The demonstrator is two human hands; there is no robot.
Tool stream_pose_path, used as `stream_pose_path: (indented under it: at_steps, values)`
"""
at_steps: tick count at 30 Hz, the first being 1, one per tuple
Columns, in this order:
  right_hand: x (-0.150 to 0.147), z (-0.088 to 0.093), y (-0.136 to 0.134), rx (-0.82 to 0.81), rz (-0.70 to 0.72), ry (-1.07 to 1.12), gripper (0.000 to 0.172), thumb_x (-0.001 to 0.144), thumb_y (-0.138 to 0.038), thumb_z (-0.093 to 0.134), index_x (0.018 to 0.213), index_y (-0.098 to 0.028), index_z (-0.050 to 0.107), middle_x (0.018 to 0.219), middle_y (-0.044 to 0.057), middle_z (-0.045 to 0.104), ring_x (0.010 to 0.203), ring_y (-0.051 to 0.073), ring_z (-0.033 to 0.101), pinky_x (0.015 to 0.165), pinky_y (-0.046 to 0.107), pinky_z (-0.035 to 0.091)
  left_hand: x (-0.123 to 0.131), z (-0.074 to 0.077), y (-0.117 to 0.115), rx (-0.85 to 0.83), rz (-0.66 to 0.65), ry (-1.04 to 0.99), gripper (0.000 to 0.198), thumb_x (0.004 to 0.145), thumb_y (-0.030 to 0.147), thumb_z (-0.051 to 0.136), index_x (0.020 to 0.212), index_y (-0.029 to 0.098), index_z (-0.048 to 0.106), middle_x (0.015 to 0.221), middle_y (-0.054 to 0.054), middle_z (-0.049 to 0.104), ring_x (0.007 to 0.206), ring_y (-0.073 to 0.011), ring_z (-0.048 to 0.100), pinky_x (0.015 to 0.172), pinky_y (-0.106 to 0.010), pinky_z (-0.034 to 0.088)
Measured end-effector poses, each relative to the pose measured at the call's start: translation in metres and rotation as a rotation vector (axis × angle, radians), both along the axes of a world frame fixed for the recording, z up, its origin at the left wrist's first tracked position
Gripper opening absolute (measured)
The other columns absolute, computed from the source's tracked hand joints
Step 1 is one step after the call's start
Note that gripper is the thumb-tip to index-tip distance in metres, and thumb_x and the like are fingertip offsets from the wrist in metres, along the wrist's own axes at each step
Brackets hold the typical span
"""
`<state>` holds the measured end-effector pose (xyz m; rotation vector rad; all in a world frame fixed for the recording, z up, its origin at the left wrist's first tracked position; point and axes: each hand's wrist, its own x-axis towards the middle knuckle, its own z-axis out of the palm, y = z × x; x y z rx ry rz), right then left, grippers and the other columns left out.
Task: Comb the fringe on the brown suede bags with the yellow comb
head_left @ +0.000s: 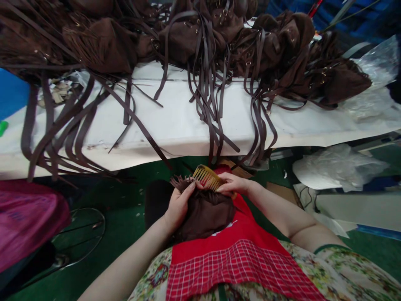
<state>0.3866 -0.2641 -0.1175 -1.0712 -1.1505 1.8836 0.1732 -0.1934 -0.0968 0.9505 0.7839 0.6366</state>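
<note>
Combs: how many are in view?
1: the yellow comb, held by the right hand above the brown fringed piece. Others may be hidden under the bags.

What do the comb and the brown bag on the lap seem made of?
Comb: probably plastic, amber and translucent, with a smooth gloss on its wide teeth. Brown bag: looks like suede or a suede-like fabric, matte and napped, with no shine and a cut fringe; real or imitation cannot be told.
</note>
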Motion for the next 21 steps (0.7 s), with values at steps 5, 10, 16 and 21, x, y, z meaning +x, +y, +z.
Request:
stream_pose_path:
  at_steps: [5, 10, 16, 21]
  values:
    - [0.003, -0.005, 0.005, 0.022, 0.174, -0.048, 0.048, 0.071, -0.038, 0.072, 0.107, -0.009, 0.060, 0.079, 0.001, 0.061, 0.057, 0.008, 0.050, 0.048, 0.017, 0.040, 0.001, -0.007, 0.003, -0.146, 0.107, 0.040, 0.032, 0.067, 0.043, 0.073, 0.081, 0.015, 0.067, 0.072, -0.002, 0.062, 0.073, -0.0179, 0.057, 0.077, -0.030, 0.044]
    - [0.019, 0.004, -0.006, 0.083, 0.320, -0.228, 0.061, 0.059, -0.028, 0.081, 0.112, -0.009, 0.059, 0.090, 0.003, 0.064, 0.071, 0.011, 0.056, 0.064, 0.018, 0.046, -0.002, -0.013, 0.010, -0.097, -0.042, -0.038, 0.031, 0.078, 0.040, 0.061, 0.059, 0.016, 0.054, 0.066, -0.002, 0.055, 0.069, -0.0158, 0.051, 0.073, -0.028, 0.041]
    - [0.020, 0.007, -0.023, -0.003, 0.312, -0.280, 0.045, 0.061, -0.019, 0.075, 0.103, -0.009, 0.063, 0.092, 0.003, 0.067, 0.079, 0.015, 0.061, 0.072, 0.022, 0.049, 0.005, -0.016, 0.011, -0.186, -0.119, -0.101, 0.030, 0.080, 0.035, 0.059, 0.058, 0.016, 0.053, 0.064, -0.002, 0.055, 0.067, -0.0145, 0.051, 0.070, -0.026, 0.040]
    - [0.031, 0.030, -0.012, 0.086, 0.262, -0.316, 0.046, 0.065, -0.029, 0.076, 0.105, -0.011, 0.065, 0.100, 0.006, 0.067, 0.091, 0.019, 0.061, 0.079, 0.024, 0.049, 0.009, -0.014, 0.012, -0.280, -0.334, -0.041, 0.028, 0.079, 0.041, 0.062, 0.078, 0.013, 0.067, 0.076, -0.005, 0.067, 0.076, -0.0198, 0.061, 0.083, -0.032, 0.044]
